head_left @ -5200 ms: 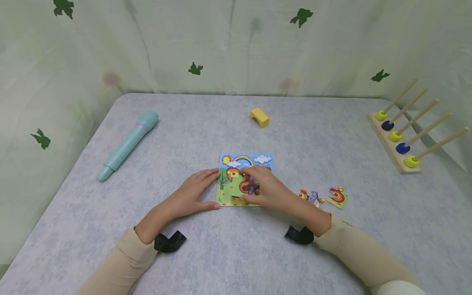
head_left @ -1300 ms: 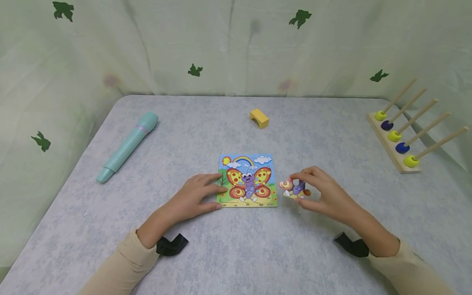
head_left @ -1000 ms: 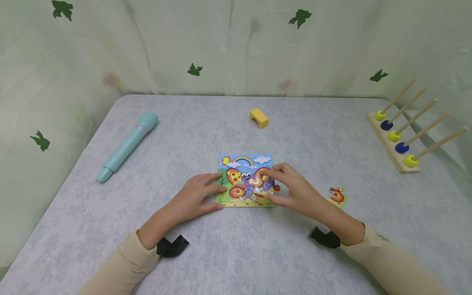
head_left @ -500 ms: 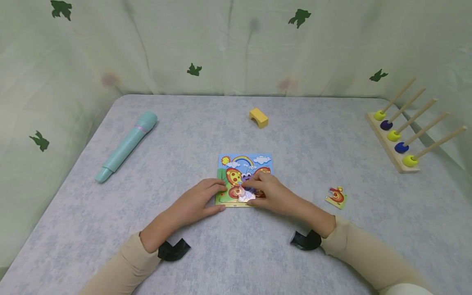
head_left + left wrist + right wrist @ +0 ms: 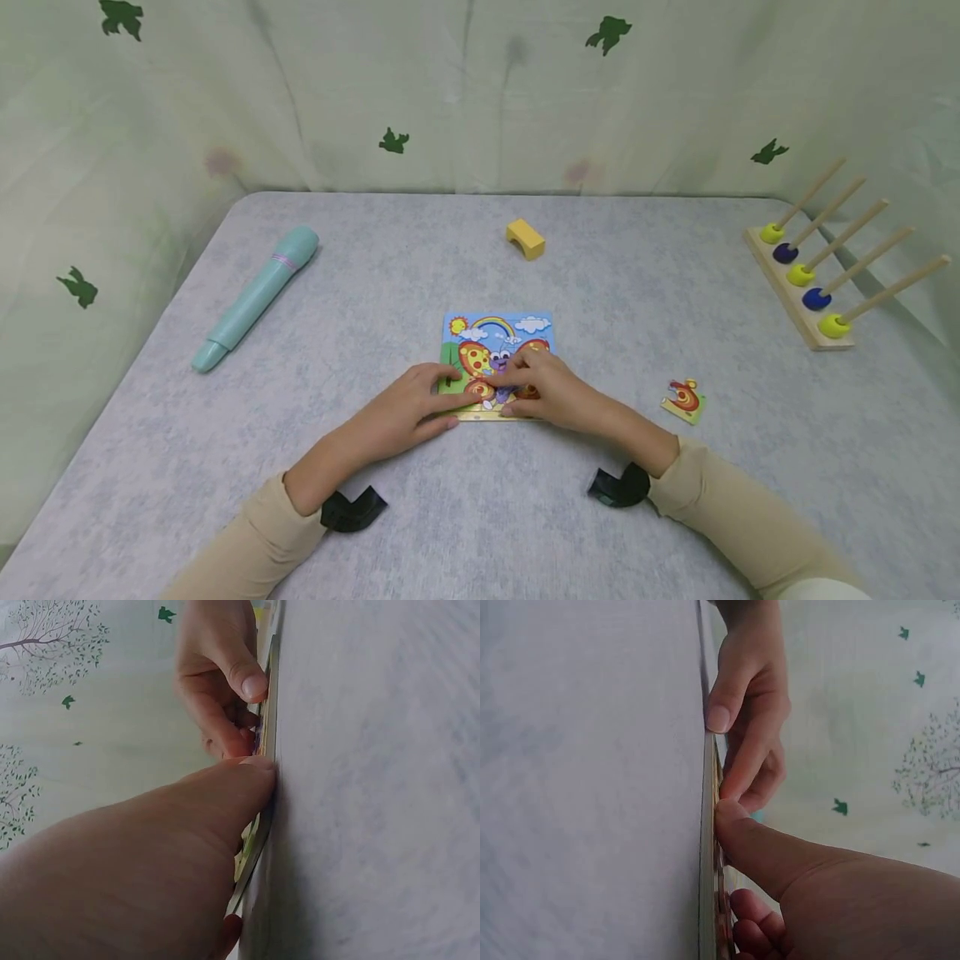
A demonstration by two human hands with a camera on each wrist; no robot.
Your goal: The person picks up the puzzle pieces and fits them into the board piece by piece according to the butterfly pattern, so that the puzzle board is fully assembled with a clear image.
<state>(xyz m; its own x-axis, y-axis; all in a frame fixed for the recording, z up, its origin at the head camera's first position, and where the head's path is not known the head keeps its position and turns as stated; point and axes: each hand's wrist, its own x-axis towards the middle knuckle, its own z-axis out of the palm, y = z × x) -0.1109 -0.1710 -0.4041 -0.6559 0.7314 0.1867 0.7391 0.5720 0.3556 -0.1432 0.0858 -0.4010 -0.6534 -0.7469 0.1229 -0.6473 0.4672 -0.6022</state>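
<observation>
A square butterfly puzzle board [image 5: 495, 327] lies flat at the middle of the table. My right hand [image 5: 555, 395] is over its lower right part, pinching a puzzle piece [image 5: 501, 398] with purple and white print between thumb and fingers; the hand hides much of that piece. From the left, my left hand [image 5: 401, 413] rests on the board with its fingers extended, the index fingertip close to the right hand's fingers and the thumb at the near edge. Both wrist views show the two hands meeting at the thin board edge. To the right lies a loose puzzle piece [image 5: 684, 402] with a red swirl.
A teal microphone-shaped toy [image 5: 258, 296] lies at the left. Behind the board is a yellow arch block [image 5: 526, 239]. At the right edge stands a wooden peg rack [image 5: 798, 287] with yellow and blue beads. A pale curtain [image 5: 450, 92] hangs behind the table [image 5: 390, 275].
My right hand has brought the puzzle piece from the right of the board onto its lower part, where it stays. The left index finger has stretched farther across the board.
</observation>
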